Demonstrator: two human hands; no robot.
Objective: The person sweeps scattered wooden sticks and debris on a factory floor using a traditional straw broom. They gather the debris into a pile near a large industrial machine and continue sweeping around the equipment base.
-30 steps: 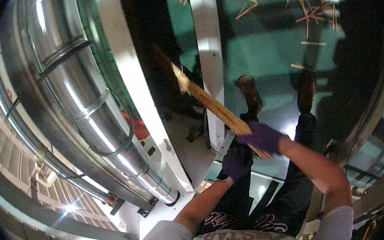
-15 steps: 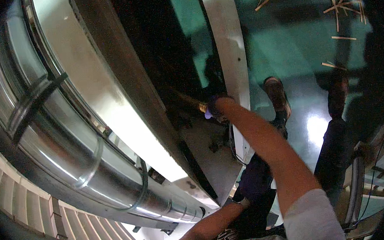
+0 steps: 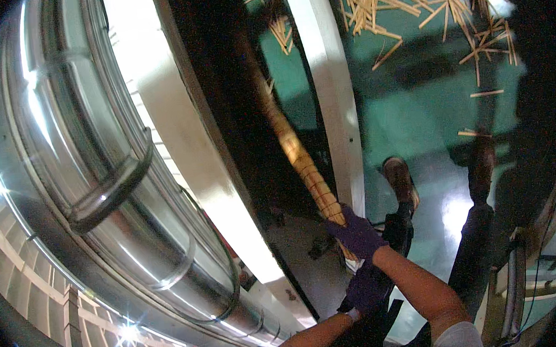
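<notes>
A long tan pole with dark rings (image 3: 304, 171), like bamboo, slants up and away from me into the dark gap between two pale beams. My right hand (image 3: 356, 233), in a dark purple glove, is closed around its near part. Just below, my left hand (image 3: 366, 291), gloved the same way, is closed where the pole's lower end runs down to it. The fingers of that hand are partly hidden. Shadow swallows the pole's far end.
Left of me runs a large shiny metal cylinder (image 3: 112, 168) with a dark handle (image 3: 111, 194). A pale upright beam (image 3: 333, 89) stands right of the pole. Loose thin sticks (image 3: 375, 0) litter the green floor (image 3: 410, 96). A grey metal tube frame (image 3: 514, 285) stands at lower right.
My right hand has come back toward me, close to my left hand. The pole, barely visible before, now shows brightly. My view has shifted, bringing more scattered sticks into sight.
</notes>
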